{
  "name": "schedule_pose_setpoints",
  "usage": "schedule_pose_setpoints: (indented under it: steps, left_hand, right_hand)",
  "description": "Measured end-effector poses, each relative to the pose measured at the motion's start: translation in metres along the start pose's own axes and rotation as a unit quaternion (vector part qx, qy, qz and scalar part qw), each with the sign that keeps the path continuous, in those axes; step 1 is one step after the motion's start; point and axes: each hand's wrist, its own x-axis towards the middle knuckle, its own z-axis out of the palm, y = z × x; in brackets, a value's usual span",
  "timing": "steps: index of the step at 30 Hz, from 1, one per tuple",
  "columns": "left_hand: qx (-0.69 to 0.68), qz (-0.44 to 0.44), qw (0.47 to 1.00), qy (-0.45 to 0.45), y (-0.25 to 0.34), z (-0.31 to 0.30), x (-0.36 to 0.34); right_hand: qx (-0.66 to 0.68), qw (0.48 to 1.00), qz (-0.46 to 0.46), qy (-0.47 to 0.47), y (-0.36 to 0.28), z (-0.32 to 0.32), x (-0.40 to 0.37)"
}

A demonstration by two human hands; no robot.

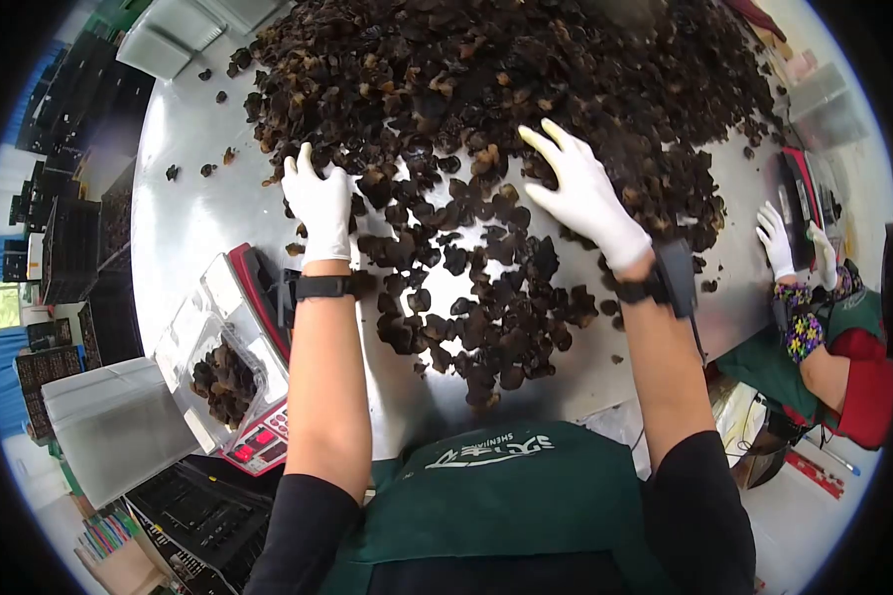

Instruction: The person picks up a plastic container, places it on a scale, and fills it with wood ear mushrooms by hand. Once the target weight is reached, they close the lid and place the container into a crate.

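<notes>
A large heap of dark brown, curled wood ear mushrooms covers the far part of the metal table. A thinner scatter of loose wood ear pieces lies nearer my body. My left hand, in a white glove, rests at the heap's left edge, with its fingers and thumb apart. On the heap's near side, my right hand, also gloved, has its fingers spread over the pieces. Neither hand shows anything held, though the left fingertips partly meet the dark pieces.
A red and white scale stands at left, bearing a clear plastic container with wood ear pieces inside. Translucent tubs sit at the far left corner. On the right, a co-worker's gloved hands are beside another red scale.
</notes>
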Motion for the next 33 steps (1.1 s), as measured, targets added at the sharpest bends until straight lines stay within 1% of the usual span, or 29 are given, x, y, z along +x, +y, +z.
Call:
schedule_pose_setpoints:
  steps: [2,3,4,5,6,8,9,10,12,13,14,16,17,18,20,22,24,27,29,30,31,33]
  left_hand:
    - [-0.006,0.033,0.999,-0.012,-0.016,0.005,0.019]
    - [-0.001,0.067,0.998,-0.015,-0.02,0.009,0.023]
    - [0.016,0.084,0.995,-0.051,-0.012,0.007,0.026]
    - [0.017,0.102,0.991,-0.08,-0.011,0.015,0.023]
    - [0.018,0.121,0.986,-0.11,-0.009,0.024,0.018]
    - [0.131,0.13,0.964,-0.19,0.022,0.025,0.002]
    - [0.105,0.132,0.963,-0.208,0.023,0.03,-0.003]
    - [0.113,0.126,0.96,-0.225,0.039,0.022,-0.009]
    - [0.073,0.165,0.96,-0.212,0.036,0.023,-0.03]
    - [0.094,0.186,0.957,-0.202,0.041,0.018,-0.042]
    - [0.096,0.178,0.957,-0.209,0.048,0.01,-0.056]
    - [0.116,0.194,0.948,-0.225,0.057,-0.011,-0.083]
    - [0.101,0.199,0.948,-0.228,0.06,-0.022,-0.095]
    - [0.115,0.185,0.941,-0.258,0.065,-0.034,-0.107]
    - [0.1,0.192,0.927,-0.307,0.071,-0.057,-0.126]
    - [0.105,0.211,0.918,-0.32,0.077,-0.079,-0.149]
    - [0.13,0.245,0.898,-0.341,0.08,-0.097,-0.167]
    - [0.13,0.237,0.892,-0.361,0.078,-0.118,-0.187]
    - [0.132,0.242,0.887,-0.371,0.07,-0.133,-0.199]
    - [0.109,0.242,0.886,-0.38,0.065,-0.141,-0.204]
    - [0.103,0.245,0.888,-0.376,0.063,-0.148,-0.208]
    - [0.083,0.246,0.893,-0.367,0.054,-0.162,-0.219]
  right_hand:
    - [-0.021,1.0,0.008,-0.003,0.007,0.018,0.04]
    - [-0.011,1.0,0.025,-0.015,0.004,0.028,0.053]
    - [0.0,0.999,0.042,-0.028,-0.003,0.036,0.065]
    - [0.04,0.999,0.013,-0.005,-0.006,0.054,0.076]
    - [-0.022,0.999,0.025,-0.043,-0.009,0.072,0.08]
    - [-0.071,0.992,0.027,-0.105,-0.032,0.081,0.081]
    - [-0.068,0.993,-0.001,-0.097,-0.035,0.088,0.076]
    - [-0.061,0.993,-0.032,-0.1,-0.039,0.087,0.067]
    - [-0.047,0.989,-0.063,-0.125,-0.046,0.083,0.046]
    - [-0.057,0.99,-0.076,-0.107,-0.049,0.08,0.032]
    - [-0.05,0.991,-0.089,-0.088,-0.05,0.072,0.017]
    - [-0.052,0.992,-0.075,-0.09,-0.048,0.055,-0.007]
    - [-0.038,0.994,-0.055,-0.09,-0.045,0.047,-0.02]
    - [-0.044,0.994,-0.042,-0.095,-0.044,0.04,-0.035]
    - [-0.035,0.99,-0.022,-0.136,-0.046,0.025,-0.061]
    - [-0.049,0.987,-0.027,-0.153,-0.052,0.024,-0.09]
    - [-0.008,0.988,-0.048,-0.146,-0.067,0.023,-0.11]
    - [0.009,0.981,-0.078,-0.18,-0.087,0.023,-0.136]
    - [-0.002,0.978,-0.087,-0.189,-0.081,0.02,-0.15]
    - [-0.012,0.977,-0.092,-0.192,-0.075,0.016,-0.156]
    - [-0.015,0.982,-0.085,-0.17,-0.07,0.012,-0.16]
    - [-0.041,0.989,-0.041,-0.134,-0.061,0.002,-0.168]
